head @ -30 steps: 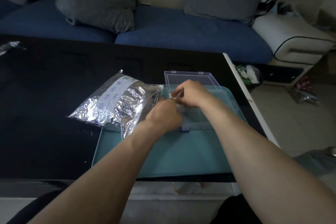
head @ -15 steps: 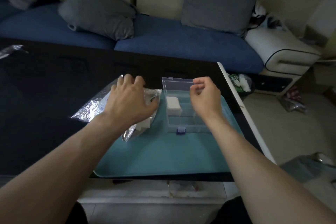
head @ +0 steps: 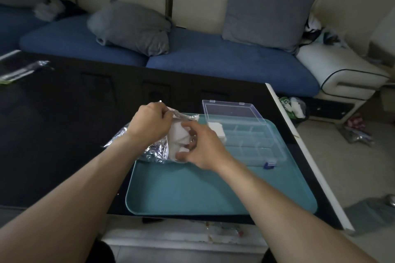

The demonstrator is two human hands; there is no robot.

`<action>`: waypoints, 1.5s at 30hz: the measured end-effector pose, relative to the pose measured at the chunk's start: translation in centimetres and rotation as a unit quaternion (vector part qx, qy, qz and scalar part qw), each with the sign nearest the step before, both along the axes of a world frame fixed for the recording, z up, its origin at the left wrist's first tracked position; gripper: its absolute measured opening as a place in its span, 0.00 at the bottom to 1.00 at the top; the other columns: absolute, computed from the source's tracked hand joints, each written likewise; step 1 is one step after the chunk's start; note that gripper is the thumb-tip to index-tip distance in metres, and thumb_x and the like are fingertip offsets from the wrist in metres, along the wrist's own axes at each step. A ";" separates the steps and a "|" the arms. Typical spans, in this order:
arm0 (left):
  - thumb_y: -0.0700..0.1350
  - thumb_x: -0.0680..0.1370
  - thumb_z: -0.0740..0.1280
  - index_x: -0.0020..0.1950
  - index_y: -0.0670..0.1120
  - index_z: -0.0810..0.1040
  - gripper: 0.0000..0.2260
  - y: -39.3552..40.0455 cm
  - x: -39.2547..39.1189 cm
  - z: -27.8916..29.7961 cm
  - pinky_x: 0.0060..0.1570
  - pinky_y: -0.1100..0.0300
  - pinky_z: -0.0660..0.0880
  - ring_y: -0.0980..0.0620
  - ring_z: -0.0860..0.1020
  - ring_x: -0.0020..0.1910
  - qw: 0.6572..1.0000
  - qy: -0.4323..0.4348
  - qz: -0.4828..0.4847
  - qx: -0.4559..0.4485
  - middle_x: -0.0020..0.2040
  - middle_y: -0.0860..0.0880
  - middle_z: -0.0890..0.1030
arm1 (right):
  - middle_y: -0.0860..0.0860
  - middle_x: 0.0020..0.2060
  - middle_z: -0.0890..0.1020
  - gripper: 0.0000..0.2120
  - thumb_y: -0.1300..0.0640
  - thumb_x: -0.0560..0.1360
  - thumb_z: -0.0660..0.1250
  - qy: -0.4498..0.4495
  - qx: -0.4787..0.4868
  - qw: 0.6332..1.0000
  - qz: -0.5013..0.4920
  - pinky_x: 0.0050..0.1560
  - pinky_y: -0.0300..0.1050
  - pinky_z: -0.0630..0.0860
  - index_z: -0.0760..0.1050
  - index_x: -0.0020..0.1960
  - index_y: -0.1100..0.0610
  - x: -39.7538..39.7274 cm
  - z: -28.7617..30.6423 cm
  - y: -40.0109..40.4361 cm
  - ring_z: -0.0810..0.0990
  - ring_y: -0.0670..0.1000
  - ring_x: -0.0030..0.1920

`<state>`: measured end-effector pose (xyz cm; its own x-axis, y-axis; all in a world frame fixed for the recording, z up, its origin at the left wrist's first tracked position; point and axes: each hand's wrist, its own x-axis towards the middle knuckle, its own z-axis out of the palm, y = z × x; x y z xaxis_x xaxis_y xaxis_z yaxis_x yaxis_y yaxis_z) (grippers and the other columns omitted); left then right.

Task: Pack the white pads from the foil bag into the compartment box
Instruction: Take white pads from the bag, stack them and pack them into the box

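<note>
A: Where are the hands?

B: Both reach in from six o'clock and meet at the middle of the view. The left hand (head: 149, 124) is knuckles-up, its grip curled and pinched on the upper edge of the foil bag (head: 157, 151). The left forearm runs in from about seven o'clock.

A: And the other?

B: The right hand (head: 203, 145) sits at three o'clock of the left one, wrist bent inward, fingers (head: 188, 125) curled toward the bag's mouth. Its grip is closed around the white pads (head: 178, 136) showing there, thumb below and fingers above.

A: Where does the bag lie?

B: Half on the dark desk (head: 64, 124), half over the ten o'clock corner of the teal tray (head: 213, 194).

A: And the compartment box?

B: The clear compartment box (head: 254, 145) sits at the tray's one o'clock part, lid (head: 230, 111) thrown back toward twelve, a blue latch (head: 268, 165) at its near edge. One white pad (head: 217, 131) lies in its compartment at the ten o'clock corner, just beside the right hand's knuckles. The other compartments look bare, though the clear plastic makes that hard to judge.

A: Anything beyond?

B: A blue sofa (head: 213, 60) with grey cushions (head: 132, 25) at twelve o'clock.
</note>
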<state>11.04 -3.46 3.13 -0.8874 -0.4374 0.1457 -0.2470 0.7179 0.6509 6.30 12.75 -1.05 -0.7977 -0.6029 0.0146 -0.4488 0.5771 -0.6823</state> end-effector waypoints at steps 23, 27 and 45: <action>0.46 0.79 0.65 0.47 0.44 0.82 0.09 0.6 0.4 0.9 0.29 0.62 0.68 0.50 0.77 0.34 0.998 -0.041 -0.046 0.024 0.38 0.47 0.81 | 0.55 0.58 0.84 0.26 0.58 0.68 0.79 0.074 0.007 0.996 0.055 0.50 0.35 0.67 0.81 0.65 0.51 0.3 1.0 -0.3 0.80 0.55 0.57; 0.46 0.80 0.64 0.49 0.44 0.82 0.09 0.8 0.6 0.8 0.38 0.57 0.74 0.45 0.81 0.42 0.998 -0.035 -0.043 0.030 0.41 0.45 0.83 | 0.57 0.42 0.86 0.05 0.56 0.73 0.74 0.096 -0.013 0.995 0.001 0.41 0.43 0.68 0.86 0.46 0.56 0.3 1.2 -0.6 0.82 0.58 0.45; 0.45 0.79 0.64 0.48 0.46 0.81 0.07 0.6 0.4 0.6 0.31 0.61 0.69 0.51 0.75 0.33 0.994 -0.049 0.004 0.098 0.38 0.48 0.79 | 0.50 0.46 0.85 0.07 0.54 0.71 0.77 0.034 0.014 0.998 0.057 0.47 0.48 0.77 0.85 0.47 0.55 1.8 1.7 -0.9 0.80 0.51 0.47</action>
